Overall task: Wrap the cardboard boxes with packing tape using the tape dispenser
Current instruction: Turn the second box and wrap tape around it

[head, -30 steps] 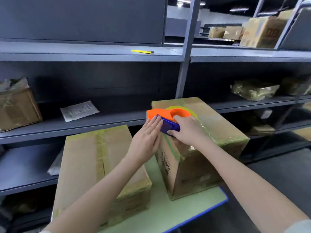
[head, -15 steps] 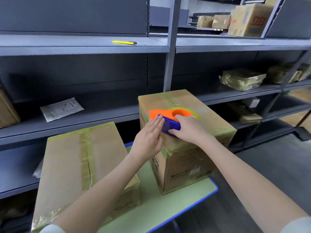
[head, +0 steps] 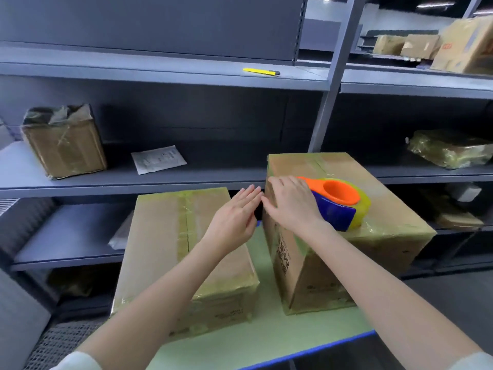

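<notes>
**Hand off the dispenser**

The right hand has let go of the tape dispenser, which now sits alone atop the right box; its fingers press flat on the box's left edge. The left hand hovers open, empty, over the left box.

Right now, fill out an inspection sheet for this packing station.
Surface: green table with blue edge, carrying two boxes.
Job's things: left box lying flat, taped; right box taller, taped; tape dispenser resting on its top.
Clutter: yellow utility knife, paper packet, worn box on the shelves.
Grippers: left hand open, holding nothing; right hand flat on the right box's upper left edge.
Cables: nothing seen.
Surroundings: grey shelving; wrapped parcel.
</notes>
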### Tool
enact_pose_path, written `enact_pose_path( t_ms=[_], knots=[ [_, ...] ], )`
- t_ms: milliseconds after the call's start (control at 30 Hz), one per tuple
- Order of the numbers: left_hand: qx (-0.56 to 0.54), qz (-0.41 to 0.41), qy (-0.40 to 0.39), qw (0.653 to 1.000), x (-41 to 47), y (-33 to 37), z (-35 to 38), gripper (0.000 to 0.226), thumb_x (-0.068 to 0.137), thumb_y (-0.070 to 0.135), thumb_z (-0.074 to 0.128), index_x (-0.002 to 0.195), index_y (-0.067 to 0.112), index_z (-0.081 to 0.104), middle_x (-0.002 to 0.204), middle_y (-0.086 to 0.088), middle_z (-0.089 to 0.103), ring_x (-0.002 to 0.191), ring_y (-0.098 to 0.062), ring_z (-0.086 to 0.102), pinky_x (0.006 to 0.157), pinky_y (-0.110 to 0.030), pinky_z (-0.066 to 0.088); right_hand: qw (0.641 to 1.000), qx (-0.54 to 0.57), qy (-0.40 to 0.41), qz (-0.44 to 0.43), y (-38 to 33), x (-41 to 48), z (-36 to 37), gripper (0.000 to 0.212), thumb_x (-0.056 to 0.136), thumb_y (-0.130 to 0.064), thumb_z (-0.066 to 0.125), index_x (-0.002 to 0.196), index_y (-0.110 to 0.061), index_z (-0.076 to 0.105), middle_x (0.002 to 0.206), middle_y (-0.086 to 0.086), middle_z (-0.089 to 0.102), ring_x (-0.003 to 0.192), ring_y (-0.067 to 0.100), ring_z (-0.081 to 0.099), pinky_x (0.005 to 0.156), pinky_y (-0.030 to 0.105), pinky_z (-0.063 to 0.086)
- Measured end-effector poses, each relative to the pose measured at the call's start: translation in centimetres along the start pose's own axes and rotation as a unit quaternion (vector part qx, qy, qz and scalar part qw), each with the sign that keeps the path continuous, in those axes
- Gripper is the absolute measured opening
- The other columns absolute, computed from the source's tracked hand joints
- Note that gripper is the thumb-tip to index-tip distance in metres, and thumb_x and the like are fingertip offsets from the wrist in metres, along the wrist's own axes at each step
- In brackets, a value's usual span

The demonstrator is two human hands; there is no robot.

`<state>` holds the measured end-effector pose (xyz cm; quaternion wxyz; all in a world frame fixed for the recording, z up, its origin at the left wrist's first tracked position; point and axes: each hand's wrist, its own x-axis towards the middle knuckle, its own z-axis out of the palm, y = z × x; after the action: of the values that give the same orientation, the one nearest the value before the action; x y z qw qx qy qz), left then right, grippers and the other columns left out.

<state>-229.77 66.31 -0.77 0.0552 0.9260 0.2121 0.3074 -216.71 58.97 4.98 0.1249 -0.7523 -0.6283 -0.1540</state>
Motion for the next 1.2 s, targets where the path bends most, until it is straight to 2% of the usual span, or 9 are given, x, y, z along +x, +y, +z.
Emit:
enact_pose_path(
  t_ms=[167,300,433,567,667,767,900,1067,1200],
  knots=[
    [0.051,-0.094,0.008,0.994,-5.8,-4.3,-2.3,0.049,0.082,0.013,0.033,0.119,-0.002,0.061,0.126,-0.015,0.060,0.119,-0.029,0.055,0.104,-0.041,0.033,0.994,0.024,-0.093,-0.060,-5.8,0.9,4.0,0.047,0.096,-0.040,0.040,0.134,-0.012,0.042,0.132,0.006,0.052,0.124,0.025,0.043,0.103,0.035,0.031],
    [0.096,-0.174,0.003,0.980,-11.7,-7.3,-3.7,0.044,0.073,0.005,0.049,0.113,0.002,0.067,0.117,-0.010,0.066,0.111,-0.026,0.062,0.097,-0.039,0.040,0.974,0.046,-0.183,-0.128,-10.7,0.4,7.4,0.057,0.097,-0.042,0.040,0.144,-0.012,0.029,0.144,0.006,0.041,0.134,0.023,0.033,0.109,0.036,0.026],
    [0.131,-0.268,-0.051,0.953,-17.1,-9.2,-4.1,0.041,0.072,0.017,0.047,0.104,0.004,0.070,0.107,-0.009,0.071,0.101,-0.026,0.067,0.084,-0.042,0.052,0.946,0.065,-0.285,-0.139,-14.4,-1.2,10.5,0.076,0.092,-0.059,0.042,0.150,-0.016,0.019,0.156,0.004,0.021,0.144,0.023,0.017,0.115,0.048,0.016],
    [0.076,-0.397,-0.185,0.896,-20.8,-9.4,-4.4,0.100,0.065,0.068,0.010,0.146,0.015,0.030,0.155,0.001,0.025,0.142,-0.025,0.025,0.114,-0.037,0.019,0.915,0.050,-0.368,-0.158,-16.1,-3.2,12.8,0.093,0.081,-0.078,0.036,0.152,-0.029,0.002,0.159,0.004,-0.008,0.146,0.028,-0.007,0.112,0.062,-0.001],
    [-0.011,-0.448,-0.192,0.873,-22.1,-8.9,-4.5,0.123,0.050,0.096,0.025,0.151,0.027,0.010,0.158,0.005,-0.009,0.145,-0.023,0.015,0.111,-0.032,0.026,0.913,0.015,-0.369,-0.175,-16.2,-4.0,13.7,0.113,0.064,-0.091,0.026,0.151,-0.027,-0.008,0.156,0.009,-0.020,0.143,0.033,-0.018,0.107,0.067,-0.009],
    [-0.061,-0.449,-0.188,0.871,-22.2,-8.5,-4.6,0.116,0.064,0.067,0.069,0.151,0.026,0.005,0.155,-0.002,-0.024,0.138,-0.019,0.032,0.101,-0.026,0.038,0.918,-0.016,-0.345,-0.195,-16.1,-4.4,14.3,0.117,0.064,-0.091,0.027,0.150,-0.023,-0.013,0.155,0.013,-0.023,0.142,0.037,-0.019,0.106,0.069,-0.010],
    [-0.085,-0.468,-0.166,0.864,-21.9,-8.4,-4.6,0.111,0.068,0.042,0.080,0.151,0.025,0.009,0.158,-0.005,-0.013,0.140,-0.021,0.027,0.107,-0.025,0.031,0.926,-0.018,-0.321,-0.196,-16.2,-5.0,14.6,0.103,0.078,-0.081,0.032,0.150,-0.022,-0.012,0.155,0.016,-0.021,0.142,0.038,-0.019,0.107,0.068,-0.010],
    [-0.032,-0.470,-0.144,0.870,-20.7,-7.6,-5.0,0.102,0.065,0.055,0.076,0.149,0.032,0.022,0.159,0.006,-0.002,0.127,-0.024,0.046,0.101,-0.029,0.039,0.929,0.011,-0.318,-0.192,-14.9,-4.9,14.0,0.118,0.051,-0.086,-0.004,0.150,-0.023,-0.013,0.155,0.016,-0.021,0.142,0.039,-0.018,0.109,0.066,-0.006],
    [0.079,-0.401,-0.136,0.902,-17.6,-6.0,-7.2,0.094,0.068,0.061,0.070,0.147,0.037,0.025,0.158,0.008,0.005,0.120,-0.017,0.053,0.093,-0.024,0.039,0.939,0.080,-0.292,-0.160,-13.1,-4.8,13.2,0.114,0.054,-0.089,-0.011,0.148,-0.025,-0.019,0.154,0.011,-0.025,0.141,0.036,-0.022,0.111,0.057,-0.011]
  ],
)
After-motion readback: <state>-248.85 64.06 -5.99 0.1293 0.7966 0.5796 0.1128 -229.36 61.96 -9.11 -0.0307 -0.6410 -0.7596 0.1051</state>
